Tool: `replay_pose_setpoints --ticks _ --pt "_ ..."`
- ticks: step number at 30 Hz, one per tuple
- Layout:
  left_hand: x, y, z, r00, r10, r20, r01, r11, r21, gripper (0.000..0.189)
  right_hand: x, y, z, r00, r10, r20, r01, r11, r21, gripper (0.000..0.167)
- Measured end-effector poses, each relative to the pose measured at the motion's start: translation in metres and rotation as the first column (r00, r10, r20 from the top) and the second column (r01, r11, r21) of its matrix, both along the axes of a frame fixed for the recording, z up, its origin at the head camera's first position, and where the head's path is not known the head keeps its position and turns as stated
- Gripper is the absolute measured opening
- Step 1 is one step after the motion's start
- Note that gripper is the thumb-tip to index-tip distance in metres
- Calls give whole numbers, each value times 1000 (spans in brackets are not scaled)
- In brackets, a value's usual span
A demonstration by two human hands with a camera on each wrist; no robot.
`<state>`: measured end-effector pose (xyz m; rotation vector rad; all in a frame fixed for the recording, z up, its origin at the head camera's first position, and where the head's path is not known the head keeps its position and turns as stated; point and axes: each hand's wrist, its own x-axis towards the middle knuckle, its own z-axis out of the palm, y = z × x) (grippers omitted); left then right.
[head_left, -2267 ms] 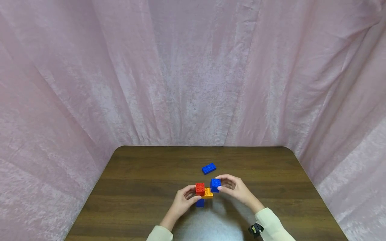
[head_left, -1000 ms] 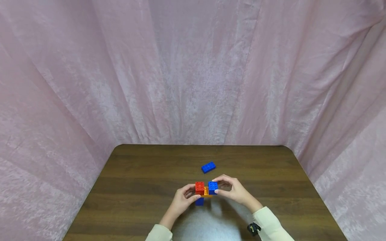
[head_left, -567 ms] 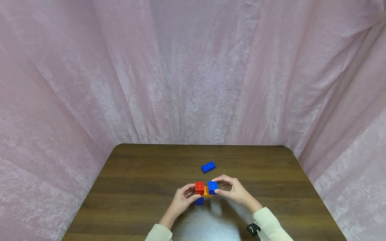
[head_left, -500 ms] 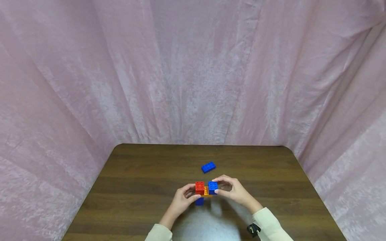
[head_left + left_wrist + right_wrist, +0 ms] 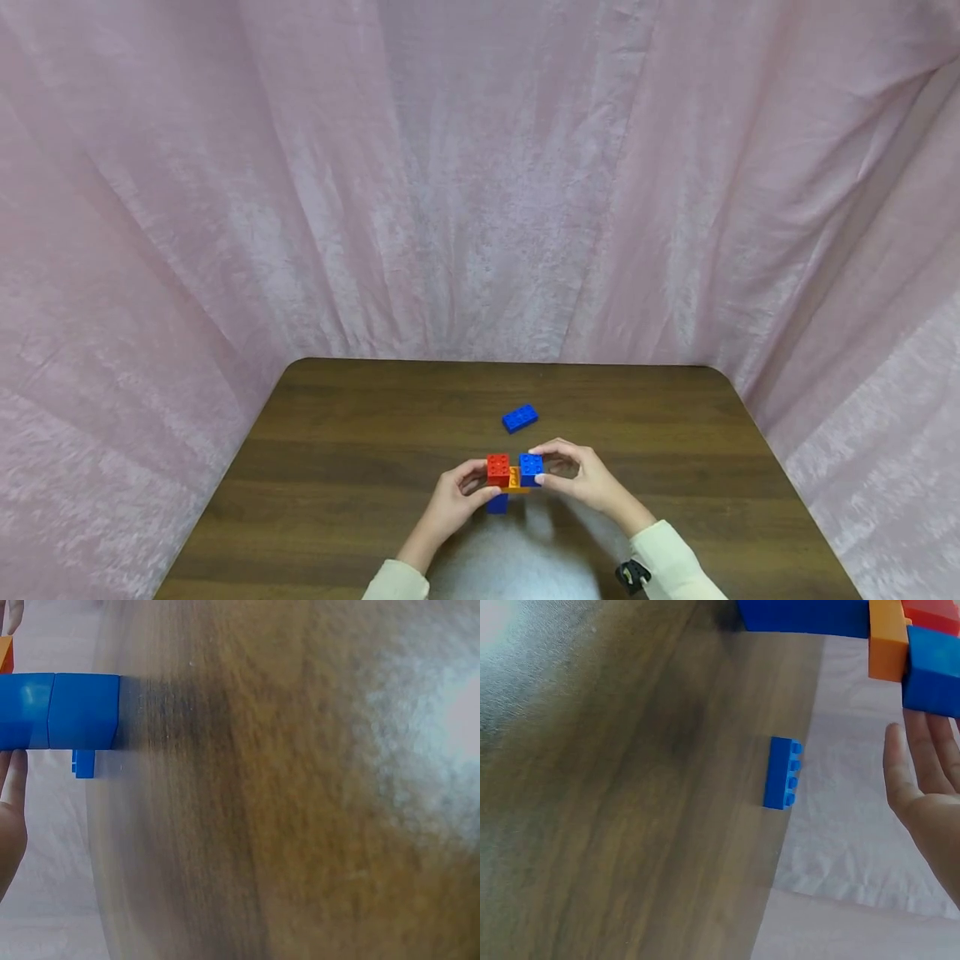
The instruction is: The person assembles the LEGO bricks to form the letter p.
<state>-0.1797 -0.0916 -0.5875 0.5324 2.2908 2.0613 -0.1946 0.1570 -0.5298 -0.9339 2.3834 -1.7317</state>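
Note:
Near the front middle of the table stands a stack of toy bricks. Two blue bricks (image 5: pixel 56 712) form its column, and an orange brick (image 5: pixel 886 641) lies across the top, jutting right. A square red brick (image 5: pixel 498 470) sits on the orange one's left end. My left hand (image 5: pixel 453 500) grips the stack from the left, thumb and fingers around the red brick's level. With my right hand (image 5: pixel 581 477) I pinch a square blue brick (image 5: pixel 531 470) on the orange brick's right end; orange studs show between it and the red brick.
A longer blue brick (image 5: pixel 520 418) lies studs up on the wooden table (image 5: pixel 360 450), farther back than the stack. Pink curtains (image 5: pixel 480 183) hang behind the table and along both sides. A dark wristband (image 5: pixel 633 575) is at my right cuff.
The square blue brick in my right hand has moved left and down onto the orange brick. My left hand has kept its hold; during the last second the hands have hardly moved.

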Motion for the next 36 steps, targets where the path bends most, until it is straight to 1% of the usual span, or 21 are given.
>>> replay_pose_setpoints --ticks 3,6,8,10,12,14,17,19,22,24,26,29,32,35,36 --pt "0 0 0 1000 2 -11 -3 1000 -24 31 -3 2 0 998 51 46 -50 999 -12 34" --pt "0 -1 1 1000 5 2 -5 999 -34 32 -6 5 4 988 106 109 -104 994 -28 36" --pt "0 -1 2 1000 10 16 -9 999 -35 33 -8 6 7 982 135 134 -133 991 -24 36" --pt "1 -1 4 1000 9 18 -8 999 -33 34 -11 8 10 978 158 137 -159 987 -6 35" --pt "2 -1 5 1000 3 16 -2 1000 -18 33 -14 8 12 977 176 118 -180 983 23 33" --pt "3 0 9 1000 -1 14 2 1000 -11 33 -18 9 13 979 170 110 -176 983 45 32" --pt "7 0 18 1000 -13 7 13 1000 -3 32 -26 8 12 984 139 107 -145 988 50 33" --pt "9 0 25 1000 -16 7 16 1000 -15 31 -31 8 11 987 101 126 -107 994 39 33" --pt "9 -1 29 1000 -20 10 20 1000 -19 31 -40 7 10 989 57 137 -60 998 16 33" --pt "8 -1 24 1000 -12 16 13 1000 -24 31 -46 5 11 990 28 139 -29 1000 4 33" --pt "5 -1 17 1000 -2 27 3 1000 -31 32 -51 3 13 991 -6 131 7 1000 -9 32" --pt "0 -1 6 999 10 42 -8 999 -45 33 -58 -2 20 992 -60 109 62 998 -20 29" --pt "-2 -3 2 999 2 34 -1 1000 -30 34 -62 -6 30 990 -110 92 113 993 -32 28" --pt "-3 -3 1 1000 -2 30 2 1000 -22 35 -66 -9 39 982 -167 84 171 985 -38 28" --pt "-3 -3 1 999 -1 33 2 1000 -22 35 -68 -10 39 979 -186 89 190 981 -44 28"
